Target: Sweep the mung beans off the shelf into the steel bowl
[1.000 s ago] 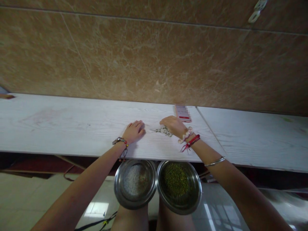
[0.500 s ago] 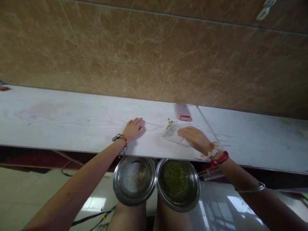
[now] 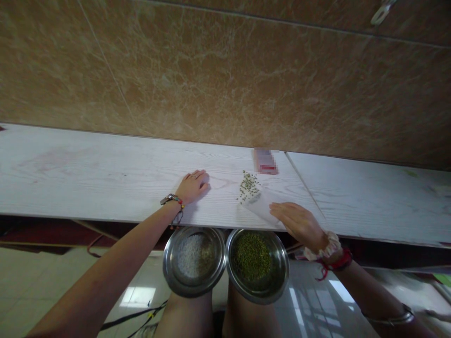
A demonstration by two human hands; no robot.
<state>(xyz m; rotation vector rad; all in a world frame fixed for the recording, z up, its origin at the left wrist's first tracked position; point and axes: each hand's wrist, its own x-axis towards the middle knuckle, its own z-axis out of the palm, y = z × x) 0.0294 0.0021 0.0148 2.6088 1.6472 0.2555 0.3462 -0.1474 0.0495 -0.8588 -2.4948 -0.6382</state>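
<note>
My left hand (image 3: pixel 192 187) lies flat on the white wood-grain table (image 3: pixel 105 173), fingers stretched out and holding nothing. Pinched at its right end by my right hand (image 3: pixel 299 223) is a small whitish see-through bag (image 3: pixel 263 206). Loose green beans (image 3: pixel 249 184) are scattered on the table by the bag's left end, and some dark ones show inside that end. Below the table edge, a steel bowl (image 3: pixel 286 267) of green beans rests on my right knee. On the left knee, another steel bowl (image 3: pixel 165 267) holds white grains with a brownish patch.
A phone-like flat object (image 3: pixel 266 162), partly pixelated, lies against the wall behind the beans. The brown marbled wall (image 3: pixel 197 75) borders the table's far edge. A seam crosses the tabletop on the right. Dark straps (image 3: pixel 136 315) hang at the lower left.
My right hand has drawn the bag right and toward me. More green beans now lie spread on the table where the bag was. My left hand stays in place.
</note>
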